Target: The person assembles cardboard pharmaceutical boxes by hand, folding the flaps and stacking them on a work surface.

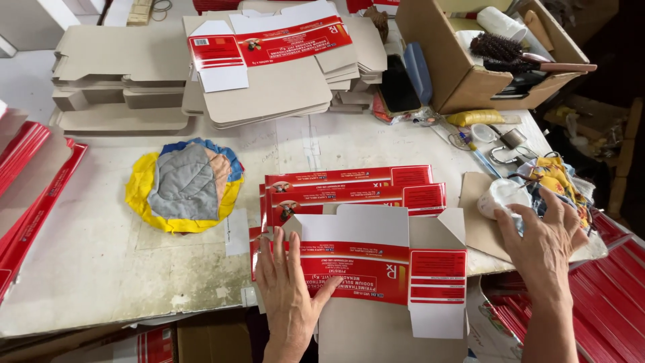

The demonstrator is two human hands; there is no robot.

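At the tabletop's near edge, the left hand lies flat with fingers spread on an unfolded red-and-white carton blank, which overhangs that edge. The right hand, fingers loosely open and gripping nothing, rests on a bundle of cloth near the right edge. More flat red cartons lie just behind the blank.

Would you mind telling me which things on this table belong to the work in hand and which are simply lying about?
In hand:
- flat red-and-white carton blank under the left hand
- folded red cartons behind it
- stacked grey blanks
- white rag bundle at the right hand

Lying about:
- yellow-and-grey cloth pad
- cardboard box holding a hairbrush
- padlock
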